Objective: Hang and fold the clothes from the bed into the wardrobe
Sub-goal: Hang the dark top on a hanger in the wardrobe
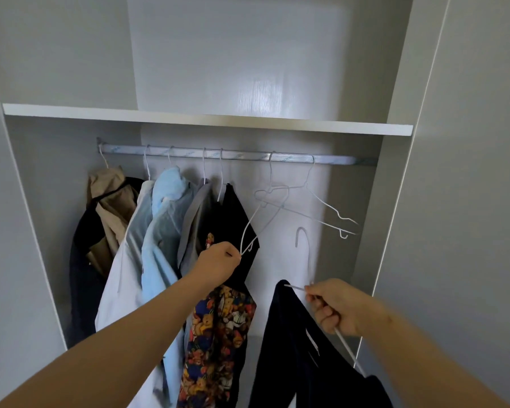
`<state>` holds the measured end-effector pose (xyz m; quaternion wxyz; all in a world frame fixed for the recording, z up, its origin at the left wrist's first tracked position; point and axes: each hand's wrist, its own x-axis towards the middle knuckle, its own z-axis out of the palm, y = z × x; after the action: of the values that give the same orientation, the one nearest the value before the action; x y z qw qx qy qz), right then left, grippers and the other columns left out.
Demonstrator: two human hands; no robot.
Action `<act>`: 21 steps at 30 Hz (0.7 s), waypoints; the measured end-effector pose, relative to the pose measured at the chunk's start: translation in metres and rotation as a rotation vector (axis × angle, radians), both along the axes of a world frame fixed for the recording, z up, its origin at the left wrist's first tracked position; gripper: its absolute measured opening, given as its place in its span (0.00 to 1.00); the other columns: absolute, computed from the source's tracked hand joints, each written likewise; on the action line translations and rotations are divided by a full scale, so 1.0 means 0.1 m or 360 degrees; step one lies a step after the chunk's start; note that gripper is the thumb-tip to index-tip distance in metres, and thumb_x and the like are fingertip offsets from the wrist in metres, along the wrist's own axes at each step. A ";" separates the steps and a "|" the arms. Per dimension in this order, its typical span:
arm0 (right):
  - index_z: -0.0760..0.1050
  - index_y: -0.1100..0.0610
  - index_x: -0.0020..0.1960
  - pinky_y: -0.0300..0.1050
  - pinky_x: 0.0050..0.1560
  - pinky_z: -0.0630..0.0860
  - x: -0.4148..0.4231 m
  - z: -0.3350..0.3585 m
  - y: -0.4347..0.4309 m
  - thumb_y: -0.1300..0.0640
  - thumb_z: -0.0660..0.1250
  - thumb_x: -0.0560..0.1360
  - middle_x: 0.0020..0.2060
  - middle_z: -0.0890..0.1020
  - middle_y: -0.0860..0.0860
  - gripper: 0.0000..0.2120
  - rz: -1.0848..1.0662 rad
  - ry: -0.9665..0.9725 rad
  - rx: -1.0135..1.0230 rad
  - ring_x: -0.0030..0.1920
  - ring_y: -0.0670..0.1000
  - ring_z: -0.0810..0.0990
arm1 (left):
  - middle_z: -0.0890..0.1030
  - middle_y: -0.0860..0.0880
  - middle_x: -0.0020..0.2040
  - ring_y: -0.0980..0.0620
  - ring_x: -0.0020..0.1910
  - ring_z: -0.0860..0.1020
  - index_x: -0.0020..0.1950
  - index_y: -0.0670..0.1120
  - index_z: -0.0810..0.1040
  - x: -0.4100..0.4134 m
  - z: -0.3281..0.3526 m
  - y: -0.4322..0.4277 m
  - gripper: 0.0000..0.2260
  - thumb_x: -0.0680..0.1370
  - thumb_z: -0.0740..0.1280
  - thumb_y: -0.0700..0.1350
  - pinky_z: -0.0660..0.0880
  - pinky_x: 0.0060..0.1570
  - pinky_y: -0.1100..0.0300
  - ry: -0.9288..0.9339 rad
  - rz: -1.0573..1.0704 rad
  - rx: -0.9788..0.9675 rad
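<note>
The left hand [218,262] pinches the lower tip of an empty white wire hanger [249,228], whose hook sits on the pale metal wardrobe rail [189,153] right of its middle. The right hand [333,307] grips a second white wire hanger [302,234] carrying a dark navy garment [289,348]. That hanger's hook stands upright below the rail's right part, clear of it. From the rail's left end hang a beige jacket [112,195], a light blue shirt [162,231], a black garment [236,219] and a bear-print cloth [218,334]. A third bare wire hanger [321,201] hangs near the rail's right end.
</note>
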<state>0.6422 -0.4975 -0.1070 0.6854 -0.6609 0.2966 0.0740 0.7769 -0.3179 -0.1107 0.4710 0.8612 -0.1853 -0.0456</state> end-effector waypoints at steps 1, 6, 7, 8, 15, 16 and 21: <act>0.66 0.59 0.34 0.32 0.14 0.54 0.00 -0.02 -0.01 0.58 0.56 0.81 0.21 0.64 0.48 0.16 -0.0016 0.0011 0.0012 0.16 0.42 0.59 | 0.77 0.49 0.48 0.50 0.50 0.76 0.45 0.49 0.74 0.10 0.00 -0.05 0.05 0.78 0.61 0.41 0.71 0.47 0.61 0.0010 0.0036 0.0019; 0.66 0.59 0.34 0.31 0.14 0.53 0.02 -0.13 -0.10 0.60 0.56 0.80 0.21 0.64 0.48 0.16 -0.0145 0.0002 0.0130 0.16 0.42 0.59 | 0.58 0.40 0.75 0.43 0.72 0.59 0.76 0.44 0.56 0.65 0.01 -0.35 0.28 0.78 0.63 0.38 0.63 0.67 0.55 0.0270 0.0100 -0.0034; 0.66 0.59 0.34 0.31 0.14 0.53 0.02 -0.14 -0.12 0.60 0.56 0.80 0.21 0.64 0.48 0.16 -0.0181 -0.0003 0.0149 0.15 0.42 0.59 | 0.52 0.40 0.76 0.42 0.75 0.53 0.77 0.45 0.52 0.71 0.02 -0.40 0.31 0.78 0.63 0.39 0.58 0.70 0.52 0.0349 0.0108 -0.0039; 0.66 0.59 0.34 0.31 0.14 0.53 0.03 -0.15 -0.13 0.60 0.56 0.80 0.20 0.64 0.48 0.16 -0.0216 -0.0005 0.0165 0.15 0.42 0.58 | 0.48 0.40 0.77 0.42 0.75 0.47 0.77 0.46 0.49 0.80 0.00 -0.44 0.32 0.78 0.64 0.40 0.54 0.72 0.50 0.0429 0.0116 -0.0036; 0.64 0.57 0.32 0.31 0.15 0.52 0.17 -0.17 -0.22 0.60 0.56 0.80 0.19 0.63 0.47 0.18 -0.0344 0.0090 0.0150 0.15 0.42 0.58 | 0.72 0.48 0.66 0.48 0.66 0.68 0.72 0.48 0.65 1.02 -0.02 -0.67 0.20 0.80 0.61 0.42 0.63 0.64 0.52 0.0799 -0.0355 -0.0261; 0.64 0.57 0.32 0.31 0.15 0.52 0.20 -0.17 -0.23 0.60 0.55 0.80 0.19 0.63 0.47 0.18 -0.0347 0.0101 0.0143 0.15 0.42 0.58 | 0.78 0.48 0.57 0.50 0.57 0.74 0.68 0.46 0.70 1.05 -0.03 -0.71 0.17 0.79 0.61 0.39 0.69 0.56 0.55 0.0715 -0.0283 -0.0363; 0.64 0.57 0.31 0.31 0.15 0.53 0.34 -0.21 -0.26 0.60 0.55 0.80 0.19 0.63 0.47 0.19 -0.0346 0.0128 0.0120 0.15 0.43 0.59 | 0.73 0.44 0.63 0.46 0.57 0.73 0.71 0.45 0.65 1.27 -0.08 -0.76 0.19 0.80 0.59 0.39 0.69 0.54 0.69 0.0349 0.0173 -0.0568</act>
<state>0.6762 -0.5238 -0.1281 0.7012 -0.5952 0.3907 0.0370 0.9038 -0.3944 -0.1184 0.6352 0.7627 -0.0914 -0.0802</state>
